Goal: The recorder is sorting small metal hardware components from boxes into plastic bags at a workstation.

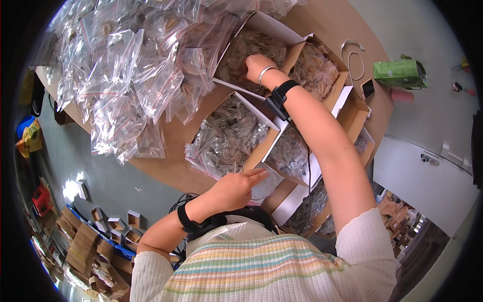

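Table (352,30): a round brown surface, it carries everything here and curves away to the top right.
Heap of bags (136,65): many clear zip bags with small brown parts, piled over the upper left of the table.
Far box (261,48): an open cardboard box with white flaps, full of small packed pieces, at the top middle.
Near box (229,136): an open box below the far one, filled with clear packets.
Right hand (256,65): it reaches down into the far box, the fingers are sunk among the pieces, so I cannot tell if they are closed on something.
Left hand (236,189): near the body, just beside the near box, fingers loosely bent with the forefinger stretched out; it holds nothing I can see.
Green pouch (400,73): at the right edge, well apart from the hands.
Phone (368,88): beside the pouch.
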Demonstrator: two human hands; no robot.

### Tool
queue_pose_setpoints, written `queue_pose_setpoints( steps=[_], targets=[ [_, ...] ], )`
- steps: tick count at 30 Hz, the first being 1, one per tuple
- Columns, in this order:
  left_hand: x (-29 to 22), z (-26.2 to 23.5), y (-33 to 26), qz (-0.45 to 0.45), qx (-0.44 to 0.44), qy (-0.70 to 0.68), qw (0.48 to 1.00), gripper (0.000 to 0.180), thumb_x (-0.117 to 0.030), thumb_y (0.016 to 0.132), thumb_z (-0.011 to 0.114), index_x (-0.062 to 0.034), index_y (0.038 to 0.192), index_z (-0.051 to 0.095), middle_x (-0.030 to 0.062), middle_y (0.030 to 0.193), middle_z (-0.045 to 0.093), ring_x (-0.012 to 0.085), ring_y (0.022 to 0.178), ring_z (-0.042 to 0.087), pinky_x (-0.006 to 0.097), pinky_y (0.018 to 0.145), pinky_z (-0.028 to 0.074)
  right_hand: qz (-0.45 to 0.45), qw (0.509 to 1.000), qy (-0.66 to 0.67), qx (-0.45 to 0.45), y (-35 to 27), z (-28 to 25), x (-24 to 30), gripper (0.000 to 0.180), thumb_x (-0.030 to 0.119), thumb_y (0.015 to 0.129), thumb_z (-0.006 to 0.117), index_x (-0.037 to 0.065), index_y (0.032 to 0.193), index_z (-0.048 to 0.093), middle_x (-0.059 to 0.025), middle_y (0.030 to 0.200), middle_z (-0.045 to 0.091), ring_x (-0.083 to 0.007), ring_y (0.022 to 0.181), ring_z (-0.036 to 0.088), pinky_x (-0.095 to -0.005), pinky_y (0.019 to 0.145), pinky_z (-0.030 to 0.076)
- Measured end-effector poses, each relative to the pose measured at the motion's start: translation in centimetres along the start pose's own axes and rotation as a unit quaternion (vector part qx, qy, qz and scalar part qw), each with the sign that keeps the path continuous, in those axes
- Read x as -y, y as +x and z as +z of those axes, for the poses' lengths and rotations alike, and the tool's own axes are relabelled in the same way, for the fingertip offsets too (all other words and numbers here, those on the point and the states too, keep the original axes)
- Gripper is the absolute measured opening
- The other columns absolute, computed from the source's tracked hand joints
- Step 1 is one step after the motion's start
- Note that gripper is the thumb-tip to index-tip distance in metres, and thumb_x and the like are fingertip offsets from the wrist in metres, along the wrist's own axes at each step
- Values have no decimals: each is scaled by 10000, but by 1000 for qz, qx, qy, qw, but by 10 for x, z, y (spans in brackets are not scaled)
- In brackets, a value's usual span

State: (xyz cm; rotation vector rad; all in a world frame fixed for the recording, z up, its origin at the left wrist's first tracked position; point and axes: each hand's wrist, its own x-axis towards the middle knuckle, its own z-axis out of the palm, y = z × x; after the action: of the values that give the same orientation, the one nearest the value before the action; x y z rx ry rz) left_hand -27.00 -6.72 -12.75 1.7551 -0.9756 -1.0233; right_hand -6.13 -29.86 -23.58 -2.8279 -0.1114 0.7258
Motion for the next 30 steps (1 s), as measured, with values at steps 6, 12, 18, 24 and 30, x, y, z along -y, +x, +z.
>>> queue_pose_setpoints(
  steps=[6,12,18,24,30],
  targets=[
    [5,3,-3,11,-2,2,1000,630,55,724,509,-25,1348,540,152,1386,562,380,875,679,450,769,560,-45,985,166,5,-13,-10,-8,211,195,795,684,33,927,712,-196,937,712,-332,898,686,-418,791,550],
    [3,10,-5,48,-2,21,999,625,59,724,496,-24,1340,555,159,1366,579,390,919,676,448,793,564,23,695,716,-59,-81,-44,17,117,7,814,559,99,813,486,-87,830,650,-152,648,647,-243,466,468],
    [2,20,-11,59,11,54,997,659,69,715,493,-37,1364,534,167,1377,566,390,915,679,455,801,562,-10,843,536,-39,-121,-18,35,63,116,863,586,71,903,604,-93,751,636,-157,616,624,-321,521,495],
    [8,27,-35,33,-13,59,998,663,74,708,493,-27,1363,526,190,1366,566,397,925,675,460,814,556,108,992,-25,-51,-132,26,107,288,300,893,641,35,990,696,-199,969,722,-345,916,714,-419,779,578],
    [8,40,-47,49,-29,39,998,652,74,708,497,-12,1353,532,199,1352,573,404,991,656,457,853,544,74,990,-1,-123,-136,49,94,130,174,849,641,80,921,695,-174,967,711,-359,840,700,-427,753,574]
  ],
)
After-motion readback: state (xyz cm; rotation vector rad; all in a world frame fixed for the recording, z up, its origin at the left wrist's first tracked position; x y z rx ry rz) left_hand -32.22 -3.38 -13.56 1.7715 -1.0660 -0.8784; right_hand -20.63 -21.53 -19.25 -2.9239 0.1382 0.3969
